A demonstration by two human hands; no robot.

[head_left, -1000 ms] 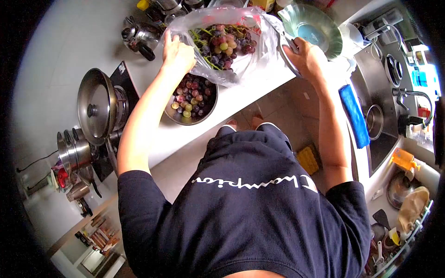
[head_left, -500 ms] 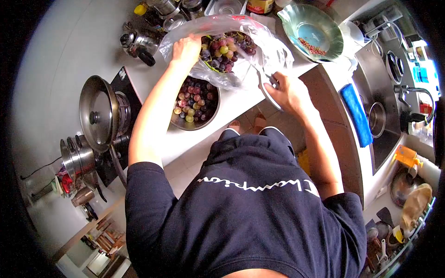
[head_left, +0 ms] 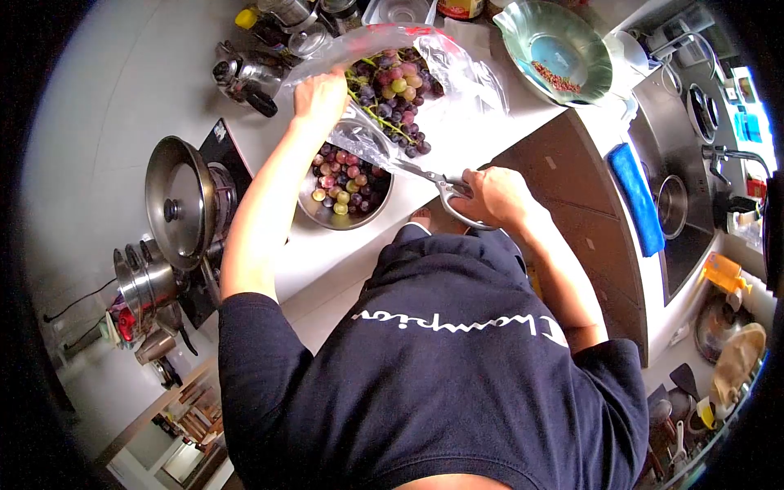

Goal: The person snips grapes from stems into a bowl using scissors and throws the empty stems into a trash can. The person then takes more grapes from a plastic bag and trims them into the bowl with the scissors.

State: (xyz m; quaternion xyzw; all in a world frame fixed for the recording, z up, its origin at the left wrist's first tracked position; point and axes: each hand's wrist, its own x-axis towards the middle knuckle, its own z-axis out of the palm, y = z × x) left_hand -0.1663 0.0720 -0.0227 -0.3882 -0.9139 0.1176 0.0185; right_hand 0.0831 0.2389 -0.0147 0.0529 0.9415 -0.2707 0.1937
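Note:
My left hand [head_left: 320,100] is closed at the stem end of a bunch of dark and reddish grapes [head_left: 398,86], whose green stems show beside the fingers. Film of a clear plastic bag [head_left: 474,90] lies around the bunch and against this hand; the fingertips are partly hidden. My right hand [head_left: 498,198] grips a pair of scissors [head_left: 445,184] by the handles. Their blades point left, towards the bowl and just below the lowest grapes. Beneath my left forearm stands a metal bowl [head_left: 378,214] holding loose grapes [head_left: 347,181].
A green scalloped basin [head_left: 600,77] with small reddish bits sits at the back right. Glass jars and a glass pot [head_left: 245,77] stand at the back left. On the left are a lidded pan [head_left: 175,204] and a stove; a blue cloth [head_left: 635,200] hangs by the sink [head_left: 678,237].
The scissors have swung out of the bag, down and left towards the bowl. My left hand has shifted slightly left and down, and the bunch now shows more stem and hangs lower.

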